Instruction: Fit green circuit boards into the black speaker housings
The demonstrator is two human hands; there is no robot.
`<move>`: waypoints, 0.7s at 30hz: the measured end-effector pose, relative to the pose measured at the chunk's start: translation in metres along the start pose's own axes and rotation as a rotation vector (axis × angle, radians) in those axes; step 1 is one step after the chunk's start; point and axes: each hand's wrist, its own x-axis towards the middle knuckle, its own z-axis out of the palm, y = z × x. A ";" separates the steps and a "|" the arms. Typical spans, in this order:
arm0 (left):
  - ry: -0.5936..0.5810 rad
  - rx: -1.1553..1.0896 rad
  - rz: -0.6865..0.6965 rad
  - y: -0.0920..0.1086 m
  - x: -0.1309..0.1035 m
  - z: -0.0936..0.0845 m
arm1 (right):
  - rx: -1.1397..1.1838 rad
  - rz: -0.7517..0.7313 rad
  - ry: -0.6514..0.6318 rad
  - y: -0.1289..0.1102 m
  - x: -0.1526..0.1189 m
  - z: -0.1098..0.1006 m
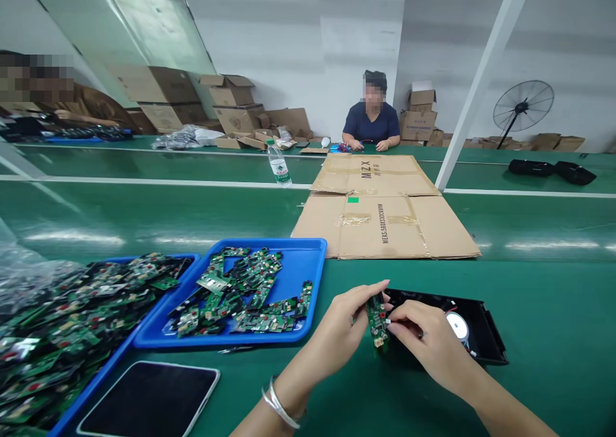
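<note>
Over a green table (553,321), the left hand (342,321), nearly closed, holds 1 circuit board (376,325), best kept steady; the right hand (432,339) pinches a small white piece (387,321) at its edge.

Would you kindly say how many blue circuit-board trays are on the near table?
2: one tray left of the left hand, and a fuller tray beside it, cut off at the picture's edge. Others may be hidden beneath.

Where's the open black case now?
In the head view, the black case lies right of centre on the green bench, partly hidden by the right hand.
</note>
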 end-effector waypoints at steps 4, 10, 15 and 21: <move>-0.115 -0.291 -0.133 0.014 -0.004 -0.007 | 0.026 0.030 0.001 -0.002 0.000 -0.003; 0.081 -0.285 -0.125 0.010 -0.005 0.005 | -0.002 0.045 0.073 -0.001 -0.001 -0.003; 0.271 -0.086 -0.024 0.001 -0.010 0.027 | 0.161 0.136 0.077 -0.008 -0.002 -0.001; 0.372 -0.078 0.127 0.002 -0.017 0.041 | 0.352 0.197 0.104 -0.012 -0.005 0.007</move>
